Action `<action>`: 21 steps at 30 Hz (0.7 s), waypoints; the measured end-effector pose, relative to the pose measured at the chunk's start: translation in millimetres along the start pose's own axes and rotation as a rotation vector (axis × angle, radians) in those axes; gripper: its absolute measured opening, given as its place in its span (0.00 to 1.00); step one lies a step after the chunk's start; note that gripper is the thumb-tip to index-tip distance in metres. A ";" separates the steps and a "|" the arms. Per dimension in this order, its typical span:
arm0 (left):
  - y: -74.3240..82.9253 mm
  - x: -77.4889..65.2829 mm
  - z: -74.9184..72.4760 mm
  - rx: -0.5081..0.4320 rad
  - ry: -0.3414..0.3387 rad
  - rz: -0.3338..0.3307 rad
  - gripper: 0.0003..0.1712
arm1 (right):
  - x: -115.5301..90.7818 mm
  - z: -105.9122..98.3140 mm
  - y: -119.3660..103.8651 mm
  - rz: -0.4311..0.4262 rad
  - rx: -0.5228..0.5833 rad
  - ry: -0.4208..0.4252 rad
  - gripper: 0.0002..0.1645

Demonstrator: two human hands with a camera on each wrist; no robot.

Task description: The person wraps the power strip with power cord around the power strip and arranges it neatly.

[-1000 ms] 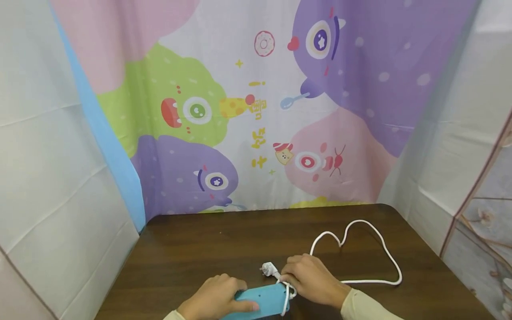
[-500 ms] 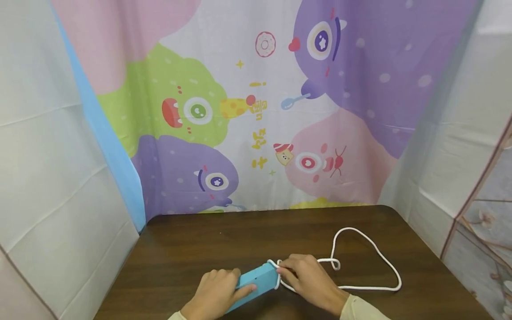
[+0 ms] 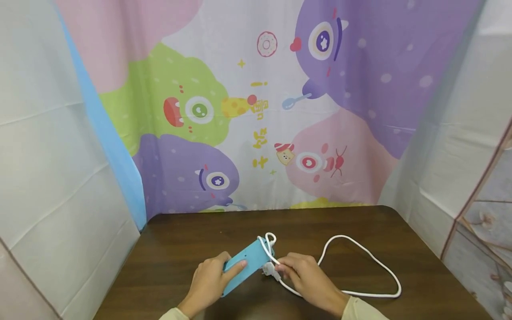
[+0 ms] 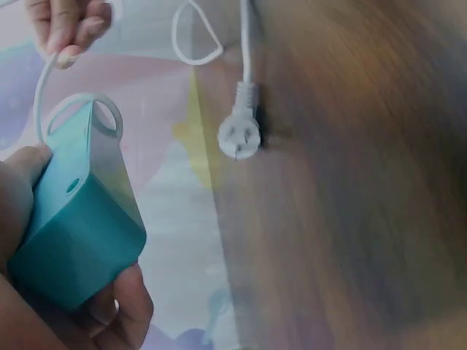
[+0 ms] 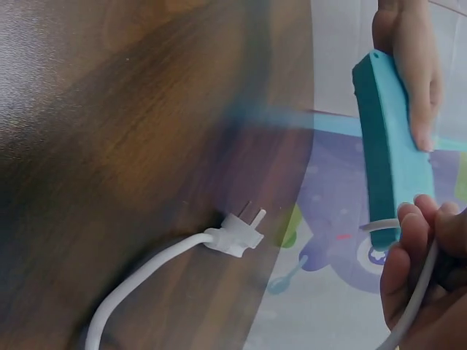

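Dark table (image 3: 192, 240) under the block (image 3: 250, 262): I see left hand (image 3: 209, 279) gripping its near end, right hand (image 3: 307, 276) pinching the cord (image 3: 370, 294) looped round its far end, plug (image 4: 239, 138) apart from the block.

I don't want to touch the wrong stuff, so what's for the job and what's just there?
For the job:
blue block, held by the left hand
white cord, pinched by the right hand
plug on the cord

Just there:
brown table
cartoon curtain behind it
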State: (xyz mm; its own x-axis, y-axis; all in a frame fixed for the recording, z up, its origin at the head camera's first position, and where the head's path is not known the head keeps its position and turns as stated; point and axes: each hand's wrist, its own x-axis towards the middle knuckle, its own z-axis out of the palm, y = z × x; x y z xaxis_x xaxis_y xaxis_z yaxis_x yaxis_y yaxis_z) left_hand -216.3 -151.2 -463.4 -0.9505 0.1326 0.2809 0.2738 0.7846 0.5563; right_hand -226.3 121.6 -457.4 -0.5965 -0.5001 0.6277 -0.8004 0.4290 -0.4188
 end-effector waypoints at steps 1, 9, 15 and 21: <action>-0.4 0.0 -0.4 -0.036 -0.012 -0.008 0.28 | -0.5 0.0 0.1 -0.003 0.009 -0.003 0.09; -2.3 2.4 -3.3 -0.318 -0.099 -0.039 0.25 | -5.7 2.2 6.1 -0.006 0.104 -0.036 0.10; -6.7 1.7 -7.6 -0.464 -0.212 -0.037 0.24 | -9.7 3.5 15.3 -0.026 0.159 -0.083 0.08; -12.0 0.4 -15.5 -0.543 -0.325 0.046 0.15 | -12.8 1.0 25.3 -0.113 0.311 -0.256 0.07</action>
State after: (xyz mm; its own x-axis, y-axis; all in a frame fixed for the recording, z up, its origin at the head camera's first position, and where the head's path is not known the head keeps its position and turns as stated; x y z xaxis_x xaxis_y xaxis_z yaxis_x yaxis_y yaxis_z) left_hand -217.7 -169.9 -457.8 -0.9086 0.4031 0.1092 0.2695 0.3663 0.8906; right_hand -239.0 138.2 -476.7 -0.4681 -0.7185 0.5144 -0.8184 0.1329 -0.5591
